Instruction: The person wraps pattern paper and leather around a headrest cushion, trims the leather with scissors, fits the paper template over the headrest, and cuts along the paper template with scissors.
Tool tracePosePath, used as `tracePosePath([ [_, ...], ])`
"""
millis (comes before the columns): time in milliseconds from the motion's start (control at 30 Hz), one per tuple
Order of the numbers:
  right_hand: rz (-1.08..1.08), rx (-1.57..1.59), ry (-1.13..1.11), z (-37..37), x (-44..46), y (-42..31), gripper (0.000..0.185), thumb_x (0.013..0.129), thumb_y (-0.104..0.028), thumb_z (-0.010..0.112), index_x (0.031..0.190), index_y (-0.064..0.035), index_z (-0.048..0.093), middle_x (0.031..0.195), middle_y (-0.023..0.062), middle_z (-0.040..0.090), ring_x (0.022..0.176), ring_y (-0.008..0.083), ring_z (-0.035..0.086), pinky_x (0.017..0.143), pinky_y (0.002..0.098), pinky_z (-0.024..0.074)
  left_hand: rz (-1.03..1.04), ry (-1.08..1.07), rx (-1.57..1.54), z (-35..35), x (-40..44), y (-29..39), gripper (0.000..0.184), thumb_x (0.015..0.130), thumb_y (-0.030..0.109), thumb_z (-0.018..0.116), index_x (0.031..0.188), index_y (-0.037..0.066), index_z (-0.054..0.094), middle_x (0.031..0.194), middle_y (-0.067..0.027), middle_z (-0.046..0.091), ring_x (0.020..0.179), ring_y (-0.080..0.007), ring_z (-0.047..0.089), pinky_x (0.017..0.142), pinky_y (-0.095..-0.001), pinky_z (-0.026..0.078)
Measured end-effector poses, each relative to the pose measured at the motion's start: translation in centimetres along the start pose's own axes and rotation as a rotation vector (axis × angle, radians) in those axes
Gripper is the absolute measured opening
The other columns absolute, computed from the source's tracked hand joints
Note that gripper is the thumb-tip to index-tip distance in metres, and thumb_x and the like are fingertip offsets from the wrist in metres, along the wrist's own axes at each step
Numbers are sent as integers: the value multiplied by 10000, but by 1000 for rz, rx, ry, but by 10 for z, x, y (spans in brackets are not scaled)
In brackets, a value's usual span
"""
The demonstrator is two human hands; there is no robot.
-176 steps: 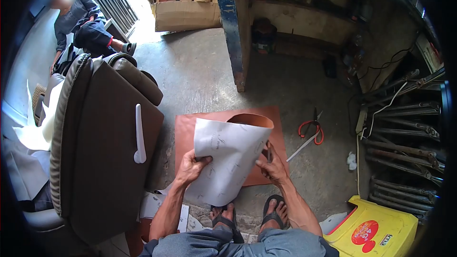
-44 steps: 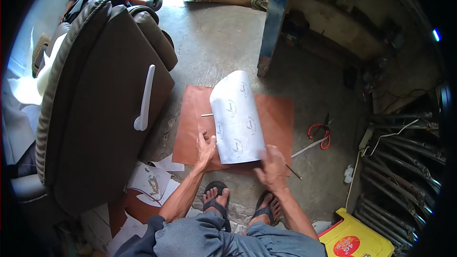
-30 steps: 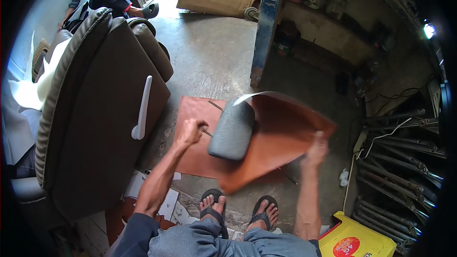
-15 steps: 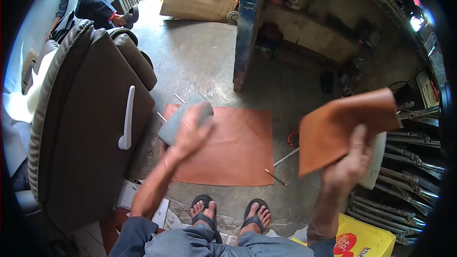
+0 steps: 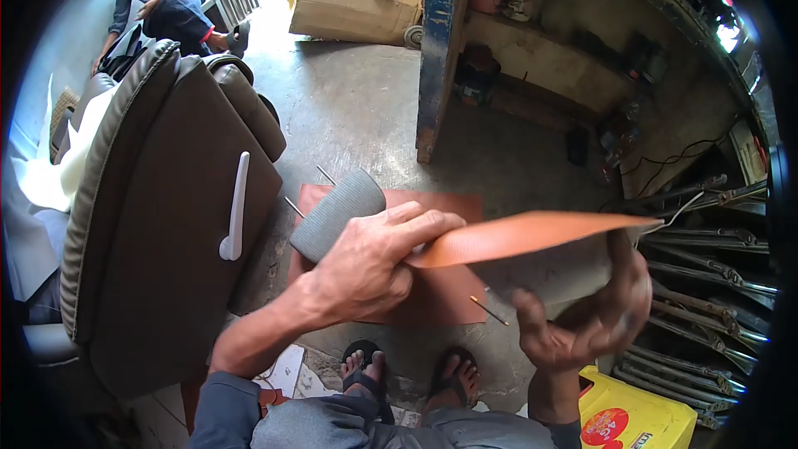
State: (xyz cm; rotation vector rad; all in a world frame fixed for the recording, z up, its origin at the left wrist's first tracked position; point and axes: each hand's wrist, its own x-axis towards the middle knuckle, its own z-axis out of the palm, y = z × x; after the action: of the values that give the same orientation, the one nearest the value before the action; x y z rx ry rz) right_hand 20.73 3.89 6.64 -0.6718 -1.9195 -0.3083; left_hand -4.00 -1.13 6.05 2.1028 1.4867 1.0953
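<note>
My left hand [image 5: 366, 262] pinches the left end of a tan leather-like piece [image 5: 532, 237], which stretches rightward, seen nearly edge-on. My right hand [image 5: 582, 328] is below the piece's right end, palm up with thumb and fingers apart. Whether its fingertips touch the piece, I cannot tell. Beyond my left wrist lies a grey ribbed headrest [image 5: 337, 212] with two metal rods. It rests on a reddish-brown sheet [image 5: 440, 299] spread on the floor. A thin pencil-like stick [image 5: 490, 311] crosses the sheet's right edge.
A dark brown padded seat [image 5: 166, 224] with a white lever [image 5: 236, 208] stands at left. Stacked metal frames [image 5: 706, 316] and a yellow bag-like item [image 5: 640, 416] are at right. A blue post [image 5: 432, 58] and cardboard box [image 5: 353, 12] stand ahead. Another person [image 5: 170, 0] sits at upper left.
My left hand has left the headrest and taken hold of the tan piece. The piece has swung left and turned edge-on. My right hand has loosened its grip and opened.
</note>
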Motion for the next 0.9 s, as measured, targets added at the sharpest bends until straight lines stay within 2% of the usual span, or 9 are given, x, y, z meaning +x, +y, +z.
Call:
tracePosePath([
  [33,-88,-131,-31,-7,5,1,947,851,-474,793,1513,-84,239,1369,206,496,1275,419,485,1067,533,452,-6,-115,30,-14,-1,7,519,736,-59,576,1232,85,627,957,-140,629,882,-381,649,753,-463,526],
  [167,-181,48,-342,-21,40,4,403,816,-239,732,1199,-156,639,1022,68,628,1029,285,638,945,522,506,14,-504,145,-52,-6,37,407,810,35,608,1195,164,593,917,-119,600,869,-361,657,689,-492,514],
  [233,-52,404,-614,-21,48,11,106,727,-164,767,800,-93,736,624,-3,624,652,177,682,675,376,543,-60,-616,112,-70,-12,44,371,811,60,632,1171,136,582,942,-120,607,887,-352,667,688,-483,524],
  [400,238,712,-944,1,28,76,139,721,-97,818,819,-53,729,666,60,693,595,223,708,575,317,538,-586,-900,259,-123,-46,-31,242,826,176,750,1053,93,737,897,-140,739,889,-341,716,805,-427,552],
  [467,463,706,-1255,48,2,99,225,793,-240,821,894,-56,739,751,80,705,688,176,682,648,334,515,-754,-945,-34,-125,-92,-107,421,850,286,784,1205,72,714,1029,-169,750,979,-309,723,857,-387,556],
  [533,554,667,-1467,110,-51,105,313,843,-323,770,991,-51,729,837,135,706,783,211,666,733,377,506,-810,-1003,274,-94,-127,-171,464,824,343,789,1196,74,719,1046,-179,746,1006,-336,714,885,-411,552],
  [600,472,579,-1441,170,-127,111,300,851,-302,737,1035,-66,732,919,158,712,881,340,672,809,452,511,-878,-804,480,-57,-151,-203,393,820,288,751,1175,118,741,1078,-178,737,1005,-357,707,881,-451,553],
  [700,366,428,-1118,207,-203,111,201,827,-179,725,1006,-94,756,945,107,686,944,312,640,842,429,512,-889,-509,555,-15,-187,-218,321,825,212,703,1133,144,764,1014,-155,747,963,-339,709,865,-456,555],
  [900,116,287,-864,177,-260,92,444,688,-11,707,1099,-170,754,1035,53,665,1037,283,588,887,432,491,-328,-160,767,51,-284,-207,328,842,73,608,1121,167,751,957,-79,714,865,-311,638,774,-416,529],
])
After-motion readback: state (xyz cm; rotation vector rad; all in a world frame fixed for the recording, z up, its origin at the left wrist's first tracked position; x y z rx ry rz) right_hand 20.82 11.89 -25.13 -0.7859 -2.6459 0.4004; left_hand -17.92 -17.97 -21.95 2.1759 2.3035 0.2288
